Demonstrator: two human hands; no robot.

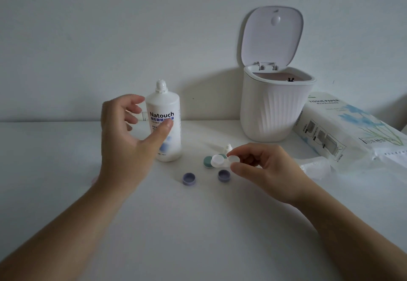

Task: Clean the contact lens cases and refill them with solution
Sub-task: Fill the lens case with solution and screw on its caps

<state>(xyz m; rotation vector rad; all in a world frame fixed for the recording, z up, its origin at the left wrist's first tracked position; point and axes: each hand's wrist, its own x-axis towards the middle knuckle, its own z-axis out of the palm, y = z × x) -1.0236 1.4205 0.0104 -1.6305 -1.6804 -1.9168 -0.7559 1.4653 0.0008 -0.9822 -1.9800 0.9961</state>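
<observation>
A white solution bottle (164, 124) labelled Natouch stands upright on the white table, cap on. My left hand (125, 135) hovers spread open just in front of it, thumb across the label, not closed round it. My right hand (262, 166) pinches the right end of a white contact lens case (222, 161) that has no lids on. Two purple caps (189, 178) (224, 175) lie open side up in front of the case. A teal cap (207, 161) sits at its left end. A small white bottle (228, 148) shows behind the case.
A white ribbed desktop bin (273, 109) with its lid raised stands at the back right against the wall. A pack of tissue paper (350, 128) lies to its right, with a crumpled tissue (315, 166) beside my right hand.
</observation>
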